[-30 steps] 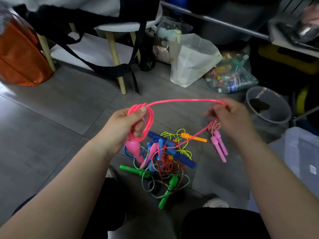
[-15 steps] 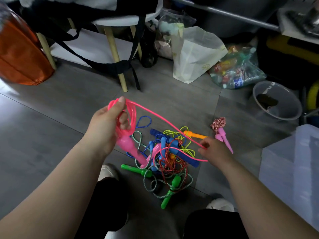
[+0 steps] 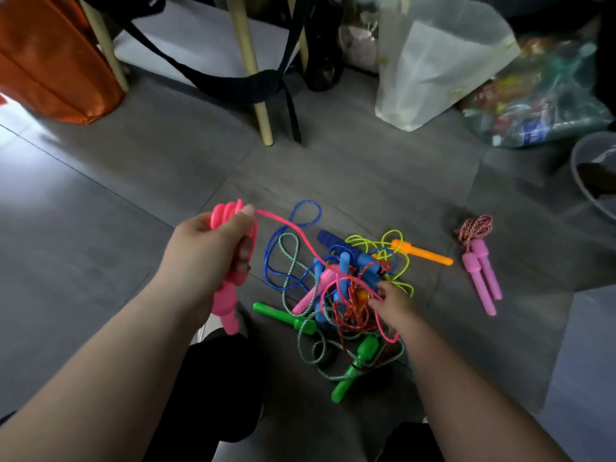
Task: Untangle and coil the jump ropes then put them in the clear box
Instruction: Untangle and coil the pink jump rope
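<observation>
The left hand (image 3: 213, 251) grips a bundle of finished loops of the pink rope (image 3: 293, 235), fingers curled round it and thumb pressed on top, with one pink handle (image 3: 226, 305) hanging below the fist. From the thumb the free cord runs down and right into the tangled pile (image 3: 346, 295) on the floor. There the right hand (image 3: 395, 303) reaches in with fingers curled down and seems to pinch that same cord where it dives among the others, though the fingertips are partly hidden. The step in hand, as I judge it, is working the pink rope free and winding it onto the left hand. Its second pink handle (image 3: 310, 295) lies buried under blue, red and green-white cords. The next move calls for lifting the pink cord clear of the red cord looped over it rather than hauling on it, since a hard pull would likely tighten the knot and drag the whole pile. Well apart to the right lies one coiled rope (image 3: 480, 261) with pale pink handles, not yet boxed. A pale surface (image 3: 586, 361) at the right edge may be the clear box, but I cannot tell. A white bag (image 3: 433, 61) stands beyond the pile.
</observation>
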The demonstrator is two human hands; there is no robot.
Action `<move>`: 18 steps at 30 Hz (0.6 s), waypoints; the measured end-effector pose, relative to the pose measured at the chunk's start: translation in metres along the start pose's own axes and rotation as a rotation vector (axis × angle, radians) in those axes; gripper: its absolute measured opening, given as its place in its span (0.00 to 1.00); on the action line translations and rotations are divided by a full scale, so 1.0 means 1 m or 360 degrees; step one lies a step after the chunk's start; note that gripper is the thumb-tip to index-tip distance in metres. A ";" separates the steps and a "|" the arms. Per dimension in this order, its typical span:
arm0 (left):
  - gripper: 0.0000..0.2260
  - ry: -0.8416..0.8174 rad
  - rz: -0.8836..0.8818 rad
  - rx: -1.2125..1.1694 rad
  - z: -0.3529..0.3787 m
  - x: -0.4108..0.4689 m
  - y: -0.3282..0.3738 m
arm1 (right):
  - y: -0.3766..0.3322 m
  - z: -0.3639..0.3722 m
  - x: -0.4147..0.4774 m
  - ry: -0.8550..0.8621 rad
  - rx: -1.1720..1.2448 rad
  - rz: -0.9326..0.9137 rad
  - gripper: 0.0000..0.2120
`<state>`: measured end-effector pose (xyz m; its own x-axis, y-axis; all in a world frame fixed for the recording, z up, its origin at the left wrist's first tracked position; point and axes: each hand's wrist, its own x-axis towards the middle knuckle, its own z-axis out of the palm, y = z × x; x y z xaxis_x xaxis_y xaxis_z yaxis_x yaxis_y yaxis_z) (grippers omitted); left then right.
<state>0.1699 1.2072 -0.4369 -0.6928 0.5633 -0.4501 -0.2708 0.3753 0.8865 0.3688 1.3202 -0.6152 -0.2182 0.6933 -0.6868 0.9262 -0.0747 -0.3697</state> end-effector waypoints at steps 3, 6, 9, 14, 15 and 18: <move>0.13 -0.0046 -0.0020 0.0038 -0.001 0.004 -0.006 | -0.005 0.015 0.013 -0.0111 0.0231 0.0082 0.06; 0.12 -0.0063 -0.0009 0.0097 -0.006 0.008 -0.010 | -0.007 0.014 0.019 -0.0019 0.0012 0.0044 0.10; 0.12 -0.0067 0.0005 0.0116 -0.008 0.009 -0.010 | -0.010 -0.006 0.014 0.0040 -0.0134 -0.0078 0.12; 0.14 -0.0130 0.0048 0.0119 -0.006 -0.002 -0.001 | -0.045 -0.077 -0.036 0.0261 -0.0206 -0.0383 0.13; 0.14 -0.0150 0.0060 0.0115 -0.006 -0.005 0.002 | -0.052 -0.091 -0.052 0.0235 -0.0329 -0.0424 0.13; 0.16 -0.0186 0.0090 0.0065 -0.006 -0.011 0.009 | -0.068 -0.127 -0.101 0.0355 -0.0565 -0.0445 0.12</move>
<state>0.1715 1.1998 -0.4234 -0.6228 0.6656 -0.4113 -0.2047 0.3687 0.9067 0.3670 1.3461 -0.4412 -0.4377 0.7913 -0.4269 0.8976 0.3572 -0.2583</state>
